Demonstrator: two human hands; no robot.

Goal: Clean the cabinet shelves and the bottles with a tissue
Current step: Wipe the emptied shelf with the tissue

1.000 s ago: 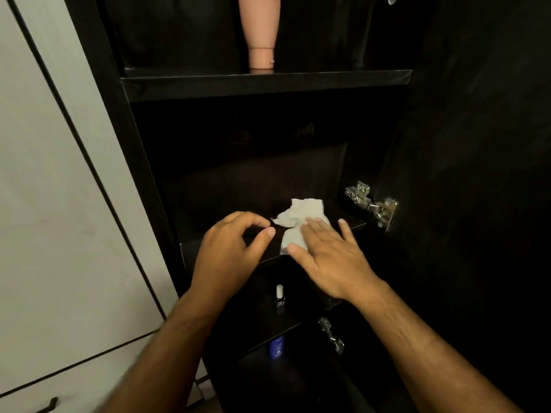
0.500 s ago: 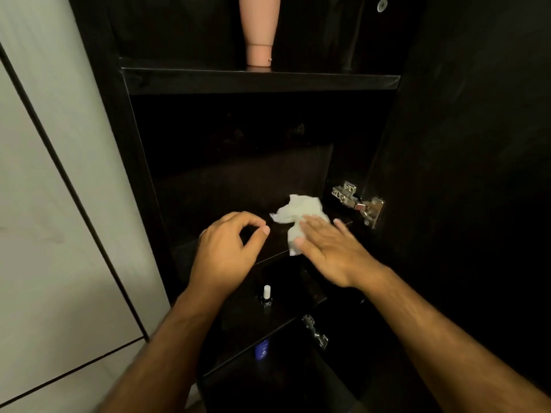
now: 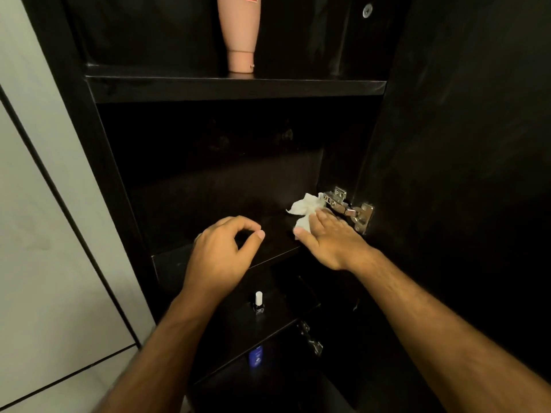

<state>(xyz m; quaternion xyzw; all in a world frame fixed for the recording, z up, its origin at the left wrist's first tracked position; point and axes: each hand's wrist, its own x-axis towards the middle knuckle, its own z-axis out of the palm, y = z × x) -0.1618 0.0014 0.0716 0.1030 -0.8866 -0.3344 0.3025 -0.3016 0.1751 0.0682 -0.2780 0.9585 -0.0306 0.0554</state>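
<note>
A crumpled white tissue point(image 3: 304, 211) lies on the dark middle shelf point(image 3: 179, 257) near its right end. My right hand point(image 3: 331, 239) presses flat on the tissue with straight fingers. My left hand point(image 3: 222, 254) hovers over the shelf's front edge, fingers loosely curled, holding nothing. A pink bottle point(image 3: 239, 31) stands upside down on the upper shelf point(image 3: 232, 87). A small bottle with a white cap point(image 3: 258, 304) stands on the shelf below. A blue bottle point(image 3: 255, 356) sits lower still.
The dark cabinet door point(image 3: 462, 174) stands open on the right, held by a metal hinge point(image 3: 350, 208) right beside the tissue. A second hinge point(image 3: 311, 341) sits lower. A pale wall panel point(image 3: 44, 234) borders the cabinet on the left.
My right hand has slid the tissue to the right along the shelf, up against the hinge. My left hand has kept its place and pose.
</note>
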